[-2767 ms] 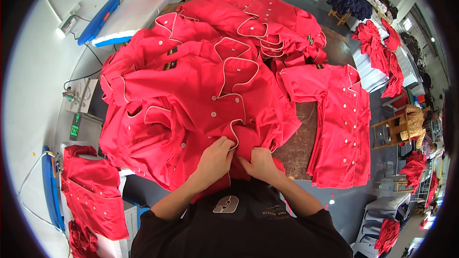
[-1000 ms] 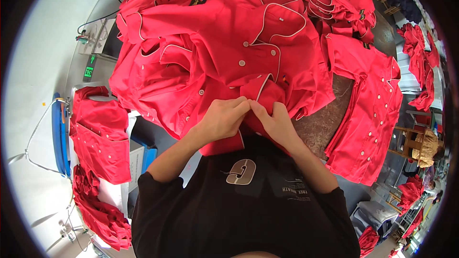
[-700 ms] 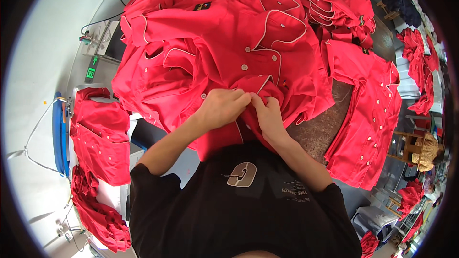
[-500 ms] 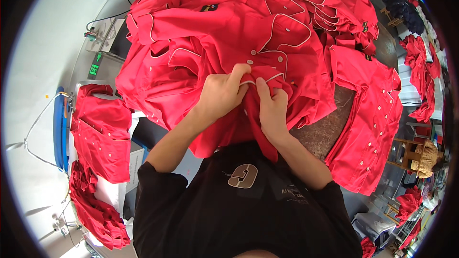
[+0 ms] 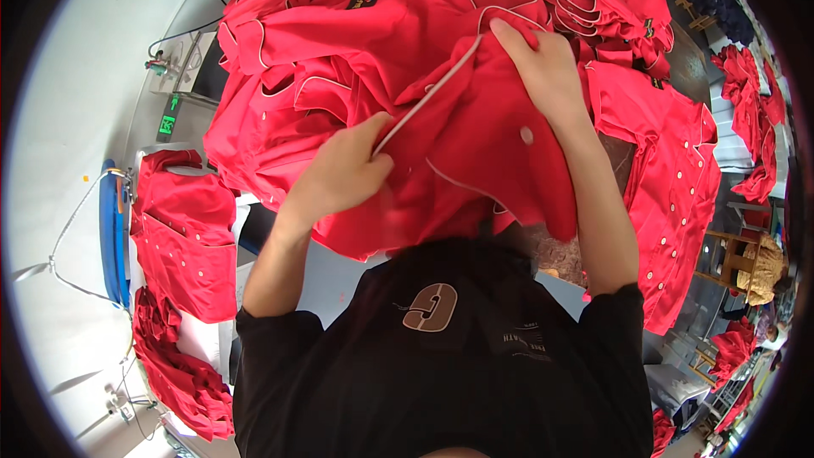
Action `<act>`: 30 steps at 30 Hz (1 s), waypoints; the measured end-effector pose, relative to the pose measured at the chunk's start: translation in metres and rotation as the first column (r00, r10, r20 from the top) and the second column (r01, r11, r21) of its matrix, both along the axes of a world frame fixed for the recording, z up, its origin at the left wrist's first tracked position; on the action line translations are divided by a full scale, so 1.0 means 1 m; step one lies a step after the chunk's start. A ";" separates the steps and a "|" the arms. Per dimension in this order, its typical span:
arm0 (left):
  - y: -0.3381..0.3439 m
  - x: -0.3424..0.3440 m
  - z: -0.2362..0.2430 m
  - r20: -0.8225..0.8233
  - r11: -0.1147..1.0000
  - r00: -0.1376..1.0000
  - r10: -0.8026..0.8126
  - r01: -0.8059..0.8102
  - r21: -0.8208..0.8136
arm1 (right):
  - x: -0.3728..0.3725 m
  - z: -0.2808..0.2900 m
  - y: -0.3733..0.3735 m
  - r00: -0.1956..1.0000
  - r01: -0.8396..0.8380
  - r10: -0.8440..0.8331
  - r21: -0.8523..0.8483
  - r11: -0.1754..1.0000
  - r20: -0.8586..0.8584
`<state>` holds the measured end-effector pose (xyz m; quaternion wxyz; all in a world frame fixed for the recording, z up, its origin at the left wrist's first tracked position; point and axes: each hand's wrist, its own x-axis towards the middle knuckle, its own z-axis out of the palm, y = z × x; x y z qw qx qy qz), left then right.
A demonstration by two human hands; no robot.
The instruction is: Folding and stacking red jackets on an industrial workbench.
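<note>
A large heap of red jackets with white piping (image 5: pixel 297 34) covers the brown worktable (image 5: pixel 547 250) in front of me. My left hand (image 5: pixel 348 170) grips the white-piped edge of a red jacket panel (image 5: pixel 475 136) at its lower left end. Higher and to the right, my right hand (image 5: pixel 543 64) pinches that same edge, so the piping runs straight and diagonally between my hands. The panel hangs below it, showing a white button and a second piped edge. Just right of my right forearm lies a flat stack of red jackets (image 5: pixel 661 187) with buttons down the front.
More red jackets (image 5: pixel 182 237) rest on the left beside a blue padded board (image 5: pixel 114 229) and white wall. At right are navy garments (image 5: pixel 721 8), hanging red garments (image 5: pixel 746 110) and a co-worker in patterned yellow clothing (image 5: pixel 759 267) by a wooden chair (image 5: pixel 721 259).
My hands, close together half a second ago, have moved apart: right hand up and rightward, left hand slightly left. The piped edge between them is stretched out, lifting the panel.
</note>
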<state>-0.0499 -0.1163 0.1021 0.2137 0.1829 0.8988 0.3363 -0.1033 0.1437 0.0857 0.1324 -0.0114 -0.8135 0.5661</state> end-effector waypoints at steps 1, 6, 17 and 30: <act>-0.005 -0.007 -0.010 -0.108 1.000 0.994 0.002 0.000 0.025 | -0.016 -0.005 0.008 0.986 -0.023 -0.002 0.149 0.989 0.168; -0.020 -0.057 -0.073 -0.407 0.969 0.881 0.239 -0.243 0.042 | -0.019 -0.068 0.011 0.823 -0.030 0.324 -0.534 0.845 0.466; -0.054 -0.053 -0.075 -0.427 0.966 0.898 0.102 -0.192 -0.172 | 0.103 -0.074 -0.015 0.811 -0.285 0.275 -0.062 0.956 0.515; -0.079 -0.028 -0.042 0.148 0.957 0.988 0.051 -0.091 0.277 | 0.113 -0.046 -0.024 0.833 0.251 0.208 -0.685 0.684 0.513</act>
